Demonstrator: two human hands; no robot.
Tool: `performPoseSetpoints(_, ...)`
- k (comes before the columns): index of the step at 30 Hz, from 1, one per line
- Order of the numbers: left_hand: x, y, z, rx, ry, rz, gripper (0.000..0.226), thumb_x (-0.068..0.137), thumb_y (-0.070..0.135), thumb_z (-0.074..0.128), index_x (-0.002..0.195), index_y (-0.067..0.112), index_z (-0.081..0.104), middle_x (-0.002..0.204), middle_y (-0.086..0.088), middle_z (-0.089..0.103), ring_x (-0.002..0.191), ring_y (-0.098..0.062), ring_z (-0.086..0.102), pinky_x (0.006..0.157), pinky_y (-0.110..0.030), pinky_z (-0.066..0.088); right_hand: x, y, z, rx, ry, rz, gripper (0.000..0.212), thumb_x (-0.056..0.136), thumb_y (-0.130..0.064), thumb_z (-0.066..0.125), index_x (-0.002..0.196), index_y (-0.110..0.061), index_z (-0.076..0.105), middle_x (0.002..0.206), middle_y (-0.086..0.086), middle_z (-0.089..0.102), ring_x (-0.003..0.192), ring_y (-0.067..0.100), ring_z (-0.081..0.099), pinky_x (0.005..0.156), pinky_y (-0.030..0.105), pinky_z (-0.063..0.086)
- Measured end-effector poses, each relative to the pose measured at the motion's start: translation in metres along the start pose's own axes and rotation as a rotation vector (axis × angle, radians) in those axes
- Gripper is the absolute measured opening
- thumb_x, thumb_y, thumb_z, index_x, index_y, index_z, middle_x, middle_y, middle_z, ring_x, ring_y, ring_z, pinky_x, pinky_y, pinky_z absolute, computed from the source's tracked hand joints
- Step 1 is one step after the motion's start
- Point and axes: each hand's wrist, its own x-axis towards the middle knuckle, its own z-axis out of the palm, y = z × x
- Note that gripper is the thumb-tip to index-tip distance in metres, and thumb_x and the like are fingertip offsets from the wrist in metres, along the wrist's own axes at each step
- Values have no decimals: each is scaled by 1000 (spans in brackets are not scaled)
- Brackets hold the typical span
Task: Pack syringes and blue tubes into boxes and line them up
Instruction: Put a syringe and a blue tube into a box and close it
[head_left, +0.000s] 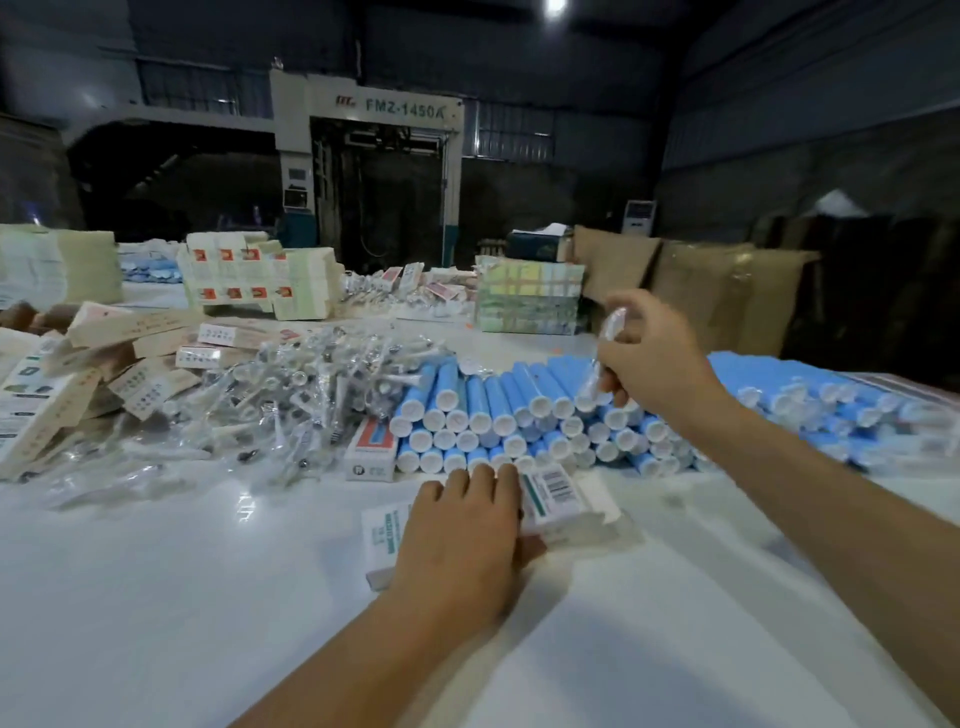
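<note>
Everything is placed here against the stack of blue tubes (519, 415), which lies on the white tabletop (156, 571) with its white caps facing the viewer. Far to its left, flattened cream cartons (47, 405) lie in a loose heap. Between them and the stack spreads a pile of syringes in clear wrappers (291, 395), its right edge touching the tubes. A small red-and-white box (371, 449) stands against the stack's left front corner. Behind the syringes, farther from the viewer than the tubes, stand bundles of printed cartons (254, 280); a strapped bundle (530, 296) sits directly behind the stack.

Just in front of the stack, the left hand (462, 540) lies palm down on a white box (550, 501) with a barcode label. Its fingers curl over the far edge and the thumb tucks beneath, so the grip closes around the box, whose right end sticks out past the fingers. The knuckles almost reach the lowest row of tube caps.

Above the right part of the stack, the right hand (654, 364) pinches a wrapped syringe (602, 353) that stands nearly upright, its lower end touching or nearly touching the top tubes. That grip is closed on the syringe, thumb and fingers curled.

Right of this hand, more blue tubes (810, 395) continue, partly under clear plastic. Brown cardboard (727, 291) leans behind them.
</note>
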Motion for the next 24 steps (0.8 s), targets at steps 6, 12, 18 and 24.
performPoseSetpoints(6,2,5,2,41,61,-55,68,91,65,32,142,22,17,132,5,39,118,-18,38,93,-31,31,-72,68,1,641,251,440,16,89,5,55,101,-3,62,63,13,58,44,12,58,41,22,47)
performPoseSetpoints(12,-1,15,4,80,101,-37,74,89,68,25,146,21,17,134,5,39,116,-17,39,94,-29,31,-82,68,19,446,278,472,12,80,-7,66,88,-16,64,80,-1,67,69,8,60,61,19,44)
performPoseSetpoints(18,2,17,4,79,127,-50,72,87,65,27,145,21,23,132,4,43,115,-18,42,91,-29,32,-94,54,31,440,80,445,29,92,-27,58,66,-23,70,73,-9,73,76,13,69,75,37,56)
performPoseSetpoints(24,5,6,4,67,158,-121,71,88,65,27,144,22,21,132,5,43,117,-18,42,90,-30,32,-102,55,16,306,243,266,18,90,-21,58,74,-27,63,86,-11,61,74,0,53,64,10,38)
